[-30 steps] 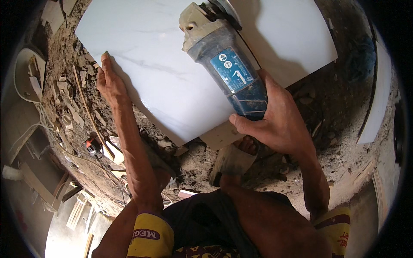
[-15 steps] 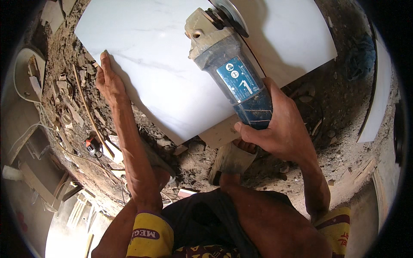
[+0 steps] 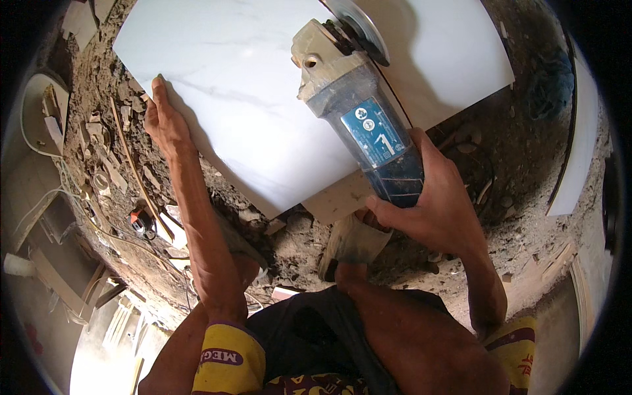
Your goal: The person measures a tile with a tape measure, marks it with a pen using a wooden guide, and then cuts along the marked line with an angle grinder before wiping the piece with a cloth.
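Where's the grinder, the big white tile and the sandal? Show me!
Grinder (image 3: 373, 131): head view, on the blue label of its body.
White tile (image 3: 243, 112): head view, on its shiny face, left of the grinder.
Sandal (image 3: 357, 245): head view, on its wide strap.

Rubble (image 3: 94, 131), earth (image 3: 533, 178) and tiles (image 3: 230, 125) mark a building site.

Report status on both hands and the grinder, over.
Right hand gripping angle grinder, disc over white tile. Left hand at tile's lower-left edge. Rubble left of tile.
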{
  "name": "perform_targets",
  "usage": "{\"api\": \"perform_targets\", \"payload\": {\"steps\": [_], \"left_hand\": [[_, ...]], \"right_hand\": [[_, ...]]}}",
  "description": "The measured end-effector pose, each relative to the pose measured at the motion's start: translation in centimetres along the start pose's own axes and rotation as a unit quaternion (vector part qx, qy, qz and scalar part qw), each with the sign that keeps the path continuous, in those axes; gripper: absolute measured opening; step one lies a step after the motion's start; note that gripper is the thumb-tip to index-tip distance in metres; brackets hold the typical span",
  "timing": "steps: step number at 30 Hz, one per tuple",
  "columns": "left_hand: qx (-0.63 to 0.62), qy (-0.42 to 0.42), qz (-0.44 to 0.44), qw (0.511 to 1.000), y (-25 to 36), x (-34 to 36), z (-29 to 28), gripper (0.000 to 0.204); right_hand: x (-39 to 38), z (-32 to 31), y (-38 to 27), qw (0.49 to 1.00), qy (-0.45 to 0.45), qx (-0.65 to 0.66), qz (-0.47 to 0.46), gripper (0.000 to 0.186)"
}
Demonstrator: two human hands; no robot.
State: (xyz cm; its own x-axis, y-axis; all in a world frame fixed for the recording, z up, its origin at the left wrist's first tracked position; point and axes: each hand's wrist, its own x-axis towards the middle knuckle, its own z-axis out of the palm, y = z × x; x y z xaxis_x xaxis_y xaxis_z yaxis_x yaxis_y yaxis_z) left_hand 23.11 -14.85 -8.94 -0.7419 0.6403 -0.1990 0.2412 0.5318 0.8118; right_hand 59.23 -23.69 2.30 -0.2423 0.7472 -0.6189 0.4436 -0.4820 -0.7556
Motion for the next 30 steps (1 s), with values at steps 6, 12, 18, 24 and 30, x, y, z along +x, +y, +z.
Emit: {"api": "perform_targets", "payload": {"steps": [6, 12, 18, 24, 30], "left_hand": [[0.029, -0.037, -0.005, 0.999, -0.4, 0.4, -0.7, 0.076], [0.002, -0.022, 0.016, 1.0, -0.9, 1.0, -0.5, 0.051], [0.0, -0.052, 0.013, 0.999, -0.9, 1.0, -0.7, 0.068], [-0.003, -0.009, 0.023, 1.0, -1.2, 1.2, -0.6, 0.051], [0.011, -0.009, 0.005, 1.0, -1.0, 1.1, -0.6, 0.049]], "right_hand": [[-0.5, -0.1, -0.1, 1.0, -0.013, 0.001, 0.024, 0.068], [0.2, -0.1, 0.0, 1.0, -0.009, 0.003, 0.009, 0.062], [-0.3, 0.0, 0.6, 1.0, -0.007, 0.002, -0.007, 0.065], [-1.5, -0.1, 0.5, 1.0, -0.003, -0.007, 0.024, 0.071], [-2.4, -0.5, 0.3, 0.995, -0.031, 0.008, 0.092, 0.072]]}}
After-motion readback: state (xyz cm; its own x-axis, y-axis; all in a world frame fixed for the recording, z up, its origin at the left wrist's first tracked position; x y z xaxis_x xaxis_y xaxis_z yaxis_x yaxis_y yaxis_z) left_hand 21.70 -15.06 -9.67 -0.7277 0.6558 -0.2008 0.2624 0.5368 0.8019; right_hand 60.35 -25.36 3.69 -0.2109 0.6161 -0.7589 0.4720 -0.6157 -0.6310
